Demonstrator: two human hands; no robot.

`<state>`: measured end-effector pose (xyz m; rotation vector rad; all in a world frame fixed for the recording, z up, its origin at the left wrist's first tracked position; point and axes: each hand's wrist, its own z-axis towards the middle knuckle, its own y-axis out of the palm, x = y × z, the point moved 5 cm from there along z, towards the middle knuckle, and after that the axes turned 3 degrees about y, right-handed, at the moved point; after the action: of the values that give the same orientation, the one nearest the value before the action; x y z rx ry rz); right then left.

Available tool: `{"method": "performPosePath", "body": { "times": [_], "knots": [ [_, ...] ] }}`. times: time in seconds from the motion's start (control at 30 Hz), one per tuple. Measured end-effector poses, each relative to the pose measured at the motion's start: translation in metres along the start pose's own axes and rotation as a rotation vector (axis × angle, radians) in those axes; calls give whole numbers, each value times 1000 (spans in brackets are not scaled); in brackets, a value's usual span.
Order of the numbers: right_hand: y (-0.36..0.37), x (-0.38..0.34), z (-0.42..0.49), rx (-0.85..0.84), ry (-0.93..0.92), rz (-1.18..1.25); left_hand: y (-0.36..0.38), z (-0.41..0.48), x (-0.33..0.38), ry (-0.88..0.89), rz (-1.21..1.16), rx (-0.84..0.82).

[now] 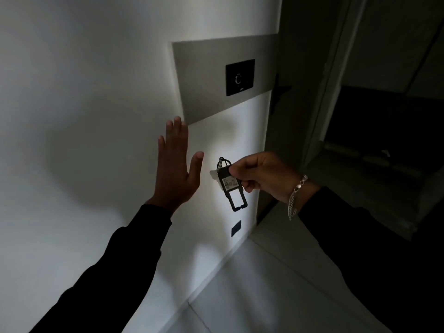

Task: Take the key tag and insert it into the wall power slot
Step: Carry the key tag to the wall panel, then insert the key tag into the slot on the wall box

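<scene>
R hand pinches the black key tag btwn thumb and curled fingers, gripping its upper body beside the label, which seems to read 402. Tag hangs tilted below the fingertips, open rectangular end lowest, metal ring at top just left of the knuckles; a pale piece shows behind it, can't tell what. Bracelet on R wrist. L hand open, fingers straight and close together, thumb spread twd the tag, palm facing the white wall; contact w/ wall unclear. Dark wall power slot sits on a grey panel, well above both hands' fingertips. Small dark plate low on wall, below the tag.
</scene>
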<state>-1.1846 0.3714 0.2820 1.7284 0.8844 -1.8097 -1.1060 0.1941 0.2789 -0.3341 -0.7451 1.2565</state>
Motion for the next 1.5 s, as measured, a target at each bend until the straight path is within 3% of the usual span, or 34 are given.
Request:
{"method": "performPosePath", "body": {
  "times": [0.27,0.6,0.87,1.13,1.5],
  "knots": [
    [-132,0,67,-23,-112,-96,92,96,24,-13,112,83],
    [-241,-51,177,-51,-331,-260,147,198,19,-4,281,171],
    [-265,-83,279,-49,-486,-148,159,270,-15,14,501,265],
    [-281,-127,353,-149,-626,-107,157,316,-32,112,888,397],
    [-268,-133,398,-280,-780,51,161,322,-40,-67,1187,613]
  ]
}}
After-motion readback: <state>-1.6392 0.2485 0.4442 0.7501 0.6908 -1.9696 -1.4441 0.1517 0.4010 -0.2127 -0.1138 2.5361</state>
